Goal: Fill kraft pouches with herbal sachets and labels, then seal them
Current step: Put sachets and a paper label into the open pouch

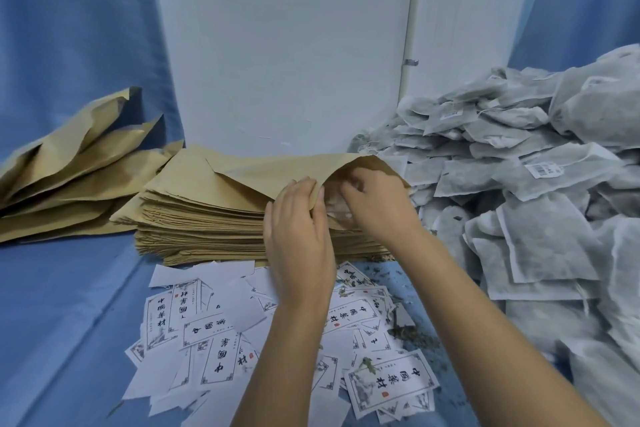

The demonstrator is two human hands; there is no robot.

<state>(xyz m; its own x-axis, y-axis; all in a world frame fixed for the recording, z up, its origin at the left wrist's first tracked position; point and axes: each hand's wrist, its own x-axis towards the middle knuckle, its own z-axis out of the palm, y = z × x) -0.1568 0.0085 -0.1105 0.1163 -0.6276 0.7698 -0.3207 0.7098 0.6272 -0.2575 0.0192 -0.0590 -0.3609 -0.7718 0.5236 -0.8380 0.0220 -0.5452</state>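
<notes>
Left hand (pixel 298 236) pinches the lower lip of the top kraft pouch (pixel 277 166), holding its mouth open. Right hand (pixel 375 208) sits in the mouth, fingers curled on a pale sachet (pixel 337 206). The pouch lies on the pouch stack (pixel 201 225), frame centre. Labels (pixel 221 354) are scattered below, the sachet pile (pixel 519 184) is at right, and loose pouches (pixel 69 177) lie at left.

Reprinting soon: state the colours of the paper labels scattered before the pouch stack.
White rectangular paper labels: black characters, small red seal; head view.

Paper labels (pixel 391 383), near centre: black characters 中國藥材; red seal (pixel 384 394) illegible. Barcode sticker (pixel 543 169) on right sachet (pixel 575 154): digits too small to read.
</notes>
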